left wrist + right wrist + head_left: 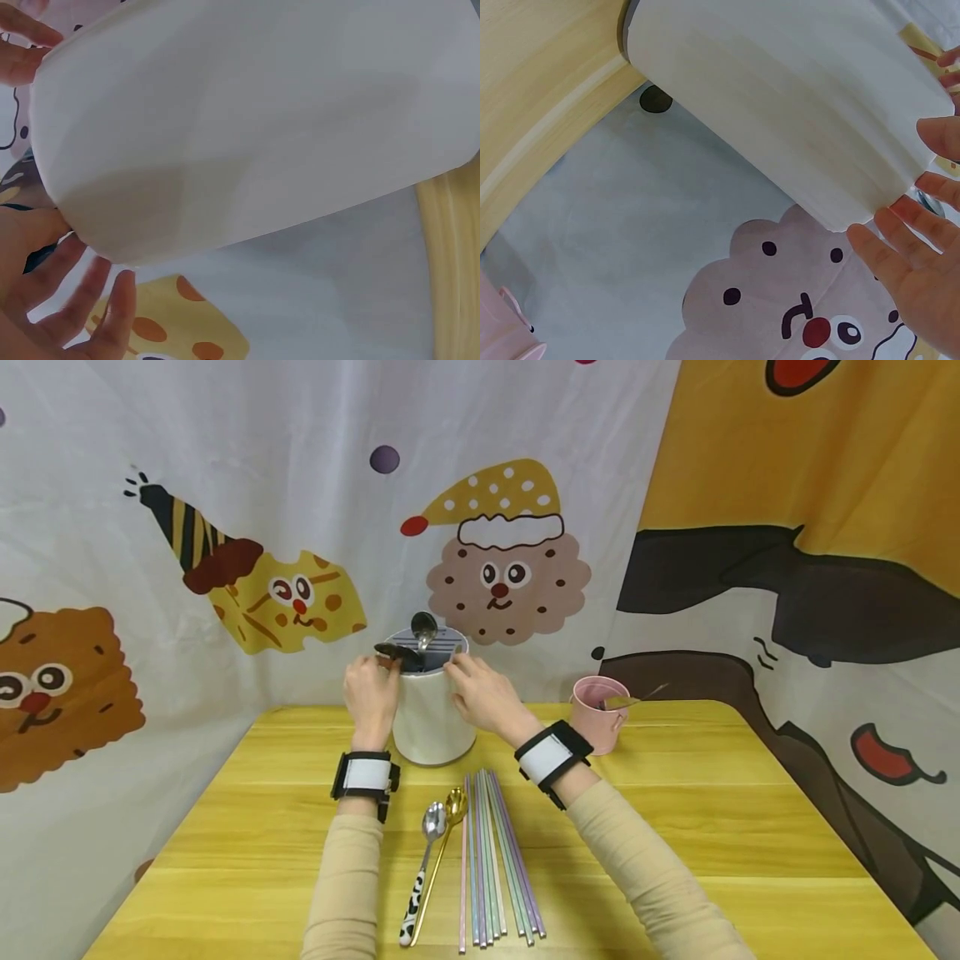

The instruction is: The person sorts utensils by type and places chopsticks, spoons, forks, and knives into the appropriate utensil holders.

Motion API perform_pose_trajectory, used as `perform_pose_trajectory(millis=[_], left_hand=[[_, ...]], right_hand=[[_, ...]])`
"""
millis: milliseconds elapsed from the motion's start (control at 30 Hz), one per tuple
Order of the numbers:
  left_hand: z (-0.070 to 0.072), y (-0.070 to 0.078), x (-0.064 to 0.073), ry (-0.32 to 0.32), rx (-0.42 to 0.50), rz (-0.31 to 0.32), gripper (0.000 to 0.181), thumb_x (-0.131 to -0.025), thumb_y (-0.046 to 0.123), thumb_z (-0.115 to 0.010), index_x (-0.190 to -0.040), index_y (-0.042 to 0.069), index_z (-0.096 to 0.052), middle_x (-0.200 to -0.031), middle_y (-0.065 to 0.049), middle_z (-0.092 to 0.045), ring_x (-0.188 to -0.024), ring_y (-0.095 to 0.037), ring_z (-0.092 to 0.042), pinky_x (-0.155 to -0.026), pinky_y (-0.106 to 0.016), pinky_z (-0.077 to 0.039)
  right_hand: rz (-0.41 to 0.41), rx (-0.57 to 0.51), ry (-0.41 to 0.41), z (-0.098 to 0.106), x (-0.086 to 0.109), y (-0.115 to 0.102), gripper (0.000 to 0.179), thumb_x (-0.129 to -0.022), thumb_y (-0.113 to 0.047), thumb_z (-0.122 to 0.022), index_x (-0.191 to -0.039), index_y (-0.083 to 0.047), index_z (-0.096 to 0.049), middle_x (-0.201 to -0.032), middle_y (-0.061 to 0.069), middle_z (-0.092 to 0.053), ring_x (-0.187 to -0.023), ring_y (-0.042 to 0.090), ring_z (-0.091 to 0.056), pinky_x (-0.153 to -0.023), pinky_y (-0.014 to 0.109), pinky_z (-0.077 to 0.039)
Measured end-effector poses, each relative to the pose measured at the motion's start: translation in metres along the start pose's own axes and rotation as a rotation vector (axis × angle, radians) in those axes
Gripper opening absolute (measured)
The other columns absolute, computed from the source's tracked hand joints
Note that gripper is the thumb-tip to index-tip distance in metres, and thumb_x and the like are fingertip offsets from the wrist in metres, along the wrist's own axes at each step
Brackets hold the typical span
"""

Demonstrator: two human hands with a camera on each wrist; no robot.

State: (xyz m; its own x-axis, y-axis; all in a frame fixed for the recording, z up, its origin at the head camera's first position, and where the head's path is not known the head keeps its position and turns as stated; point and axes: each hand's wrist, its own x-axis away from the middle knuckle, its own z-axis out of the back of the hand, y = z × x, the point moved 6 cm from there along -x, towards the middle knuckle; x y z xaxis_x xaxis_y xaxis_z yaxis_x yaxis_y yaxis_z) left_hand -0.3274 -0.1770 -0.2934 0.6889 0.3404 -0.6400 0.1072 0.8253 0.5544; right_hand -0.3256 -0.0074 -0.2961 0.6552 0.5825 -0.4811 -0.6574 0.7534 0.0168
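A white cylindrical utensil holder (432, 718) stands at the back of the table, with a ladle (424, 628) and a dark round-headed utensil (397, 653) showing at its top. My left hand (371, 697) grips the left side of its rim, close to the dark utensil. On the right side of the rim, my right hand (489, 693) holds on with its fingertips; the right wrist view shows the thumb (939, 137) against the wall. Nearer me lie a silver spoon (433, 822) with a cow-patterned handle, a gold spoon (455, 806) and several pastel chopsticks (491, 860).
A small pink bucket (597, 731) stands at the back right, with a thin utensil leaning out of it. Behind the wooden table (720, 827) hangs a cloth (315, 460) printed with cartoon food.
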Motion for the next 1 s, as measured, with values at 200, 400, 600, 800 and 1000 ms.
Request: perform_pose_trajectory(millis=[200,400,600,800,1000], left_hand=[[0.006,-0.001,0.007,-0.015,0.048,0.012,0.024,-0.086,0.021,-0.066,-0.091,-0.002,-0.072,-0.097,-0.022,-0.067,-0.091,-0.04,-0.063,-0.075,-0.049,-0.051],[0.014,0.0,0.022,-0.001,0.063,-0.014,0.024,-0.087,0.018,-0.064,-0.094,-0.004,-0.07,-0.096,-0.022,-0.068,-0.087,-0.04,-0.064,-0.074,-0.049,-0.051],[0.018,0.001,0.044,-0.001,0.061,-0.057,0.025,-0.087,0.02,-0.066,-0.094,-0.004,-0.069,-0.089,-0.021,-0.07,-0.076,-0.038,-0.065,-0.066,-0.048,-0.051],[0.011,0.0,0.066,-0.012,0.028,-0.098,0.02,-0.086,0.017,-0.066,-0.089,-0.002,-0.069,-0.079,-0.017,-0.071,-0.066,-0.032,-0.066,-0.057,-0.044,-0.051],[0.003,-0.006,0.087,-0.148,-0.056,-0.097,0.011,-0.083,0.01,-0.064,-0.079,0.0,-0.068,-0.07,-0.012,-0.07,-0.056,-0.029,-0.063,-0.048,-0.037,-0.048]], right_hand=[[-0.005,-0.002,-0.004,0.0,0.0,0.0,0.044,-0.09,-0.018,-0.063,-0.131,-0.007,-0.051,-0.133,0.011,-0.051,-0.118,0.028,-0.054,-0.084,0.039,-0.056],[-0.012,-0.003,-0.008,0.0,0.0,0.0,0.045,-0.09,-0.018,-0.063,-0.132,-0.008,-0.051,-0.134,0.011,-0.051,-0.12,0.027,-0.053,-0.084,0.04,-0.056],[0.0,-0.009,0.013,0.001,0.001,0.0,0.045,-0.089,-0.017,-0.064,-0.131,-0.007,-0.052,-0.133,0.012,-0.052,-0.119,0.028,-0.054,-0.084,0.041,-0.056],[0.005,-0.009,0.038,0.003,0.001,-0.001,0.045,-0.088,-0.015,-0.066,-0.13,-0.006,-0.053,-0.132,0.013,-0.053,-0.118,0.029,-0.055,-0.083,0.041,-0.056],[0.001,0.005,0.023,0.001,0.001,-0.001,0.045,-0.088,-0.016,-0.065,-0.131,-0.007,-0.052,-0.132,0.012,-0.053,-0.119,0.028,-0.054,-0.083,0.04,-0.056]])
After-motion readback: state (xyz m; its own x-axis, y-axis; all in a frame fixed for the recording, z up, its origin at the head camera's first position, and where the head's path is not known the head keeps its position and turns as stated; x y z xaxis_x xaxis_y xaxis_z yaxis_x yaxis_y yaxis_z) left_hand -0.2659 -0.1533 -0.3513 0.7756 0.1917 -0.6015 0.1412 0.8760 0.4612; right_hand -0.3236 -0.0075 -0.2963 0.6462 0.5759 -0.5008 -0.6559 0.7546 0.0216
